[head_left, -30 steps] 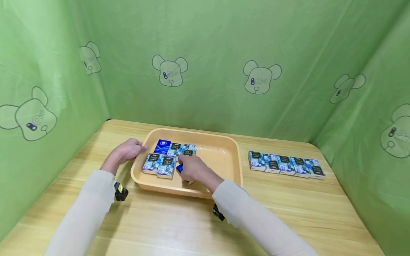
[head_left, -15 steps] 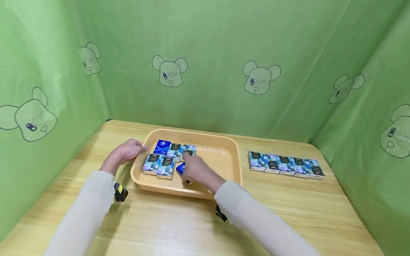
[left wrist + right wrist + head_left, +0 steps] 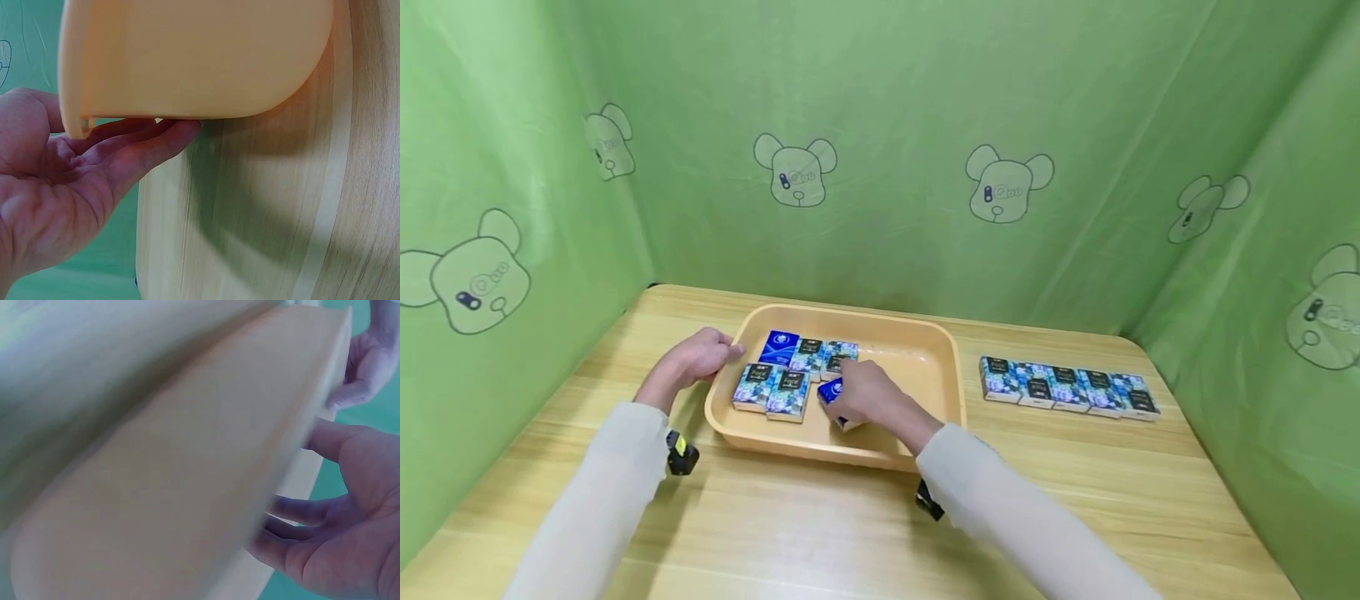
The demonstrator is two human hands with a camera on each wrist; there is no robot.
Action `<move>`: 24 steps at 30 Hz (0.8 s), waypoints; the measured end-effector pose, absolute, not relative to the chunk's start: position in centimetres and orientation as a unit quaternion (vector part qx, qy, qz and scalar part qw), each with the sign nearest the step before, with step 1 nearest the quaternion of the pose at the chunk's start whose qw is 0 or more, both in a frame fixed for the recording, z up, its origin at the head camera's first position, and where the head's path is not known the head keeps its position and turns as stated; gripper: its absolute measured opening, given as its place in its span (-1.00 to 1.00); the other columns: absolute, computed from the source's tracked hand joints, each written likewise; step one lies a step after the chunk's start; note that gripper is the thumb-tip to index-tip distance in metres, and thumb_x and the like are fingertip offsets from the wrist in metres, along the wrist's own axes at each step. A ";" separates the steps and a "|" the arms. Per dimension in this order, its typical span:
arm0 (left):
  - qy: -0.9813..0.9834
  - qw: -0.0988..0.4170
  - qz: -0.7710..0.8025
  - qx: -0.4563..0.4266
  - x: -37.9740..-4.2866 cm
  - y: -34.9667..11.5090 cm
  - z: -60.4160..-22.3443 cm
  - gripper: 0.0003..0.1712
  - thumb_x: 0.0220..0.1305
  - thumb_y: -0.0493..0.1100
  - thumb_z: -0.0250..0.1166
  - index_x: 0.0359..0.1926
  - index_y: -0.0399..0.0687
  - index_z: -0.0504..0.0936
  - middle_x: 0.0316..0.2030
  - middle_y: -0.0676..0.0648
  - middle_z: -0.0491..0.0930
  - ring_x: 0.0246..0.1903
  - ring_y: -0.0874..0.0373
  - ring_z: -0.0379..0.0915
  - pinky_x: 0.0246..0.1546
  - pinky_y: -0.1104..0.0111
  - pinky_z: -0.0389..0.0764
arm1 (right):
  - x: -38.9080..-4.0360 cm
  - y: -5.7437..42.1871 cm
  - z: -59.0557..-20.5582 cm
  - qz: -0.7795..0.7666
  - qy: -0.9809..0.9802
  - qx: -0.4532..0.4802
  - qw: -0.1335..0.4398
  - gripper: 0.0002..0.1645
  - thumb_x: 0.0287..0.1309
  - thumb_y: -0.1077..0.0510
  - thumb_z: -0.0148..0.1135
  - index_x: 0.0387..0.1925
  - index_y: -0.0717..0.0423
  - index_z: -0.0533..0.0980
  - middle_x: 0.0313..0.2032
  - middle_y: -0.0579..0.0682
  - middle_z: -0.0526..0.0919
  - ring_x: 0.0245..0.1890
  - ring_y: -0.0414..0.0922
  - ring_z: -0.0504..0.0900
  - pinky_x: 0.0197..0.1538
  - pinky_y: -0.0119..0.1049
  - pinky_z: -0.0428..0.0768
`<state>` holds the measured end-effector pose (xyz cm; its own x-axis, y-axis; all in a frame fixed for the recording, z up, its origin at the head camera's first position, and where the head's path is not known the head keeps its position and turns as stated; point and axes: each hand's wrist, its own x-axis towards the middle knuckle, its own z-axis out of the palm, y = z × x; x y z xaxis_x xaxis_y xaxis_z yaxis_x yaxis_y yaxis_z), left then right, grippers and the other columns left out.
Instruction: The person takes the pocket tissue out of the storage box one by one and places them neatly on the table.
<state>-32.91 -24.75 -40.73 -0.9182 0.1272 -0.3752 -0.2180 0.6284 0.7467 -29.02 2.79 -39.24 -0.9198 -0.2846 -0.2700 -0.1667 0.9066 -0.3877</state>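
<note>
My left hand (image 3: 702, 353) grips the left rim of the peach-coloured plastic tray (image 3: 951, 392). In the left wrist view its fingers (image 3: 153, 147) lie along the outside of the tray wall. Inside the tray, my right hand (image 3: 874, 394) holds a pocket tissue pack (image 3: 829, 392), blue face up and set askew. The right fingertips are hidden behind the tray wall in the right wrist view. To the left of that hand lie several tissue packs (image 3: 787, 393) with blue floral print. One more pack (image 3: 778, 347) shows its plain blue face in the tray's back left.
On the wooden table (image 3: 1075, 492), several floral tissue packs (image 3: 1067, 387) stand in a row to the right of the tray. A green curtain (image 3: 895, 233) with bear drawings encloses the table at the back and both sides.
My right hand has shifted a little to the right, and the blue-faced pack under it has moved and turned slightly with it. The left hand stays on the rim.
</note>
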 end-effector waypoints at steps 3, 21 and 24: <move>0.880 0.201 0.429 -0.026 -32.9 -24.7 -40.7 -0.50 0.56 -0.11 -0.01 0.22 -0.47 0.48 -0.16 -0.25 0.69 -0.31 0.16 0.64 -0.24 0.38 0.68 | -29.2 3.8 -38.1 -0.186 0.963 -0.119 0.155 -0.13 0.09 -0.03 0.50 0.30 0.34 0.37 -0.07 0.18 0.63 -0.31 -0.07 0.61 -0.33 -0.34 0.67; 0.878 0.206 0.431 -0.030 -32.9 -24.8 -40.5 -0.51 0.56 -0.12 0.00 0.22 -0.48 0.46 -0.16 -0.24 0.68 -0.31 0.16 0.63 -0.18 0.34 0.69 | -31.5 16.7 -32.4 -0.233 0.966 -0.039 0.101 -0.09 0.15 -0.05 0.37 0.36 0.39 0.29 0.07 0.36 0.59 -0.02 0.17 0.65 -0.13 -0.16 0.73; 0.878 0.208 0.431 -0.029 -32.9 -24.8 -40.6 -0.50 0.57 -0.11 0.00 0.23 -0.48 0.45 -0.12 -0.26 0.68 -0.28 0.15 0.65 -0.15 0.32 0.70 | -31.5 19.7 -32.4 -0.227 0.968 -0.026 0.100 -0.03 0.14 -0.09 0.36 0.38 0.43 0.25 0.08 0.41 0.58 -0.04 0.19 0.65 -0.19 -0.19 0.73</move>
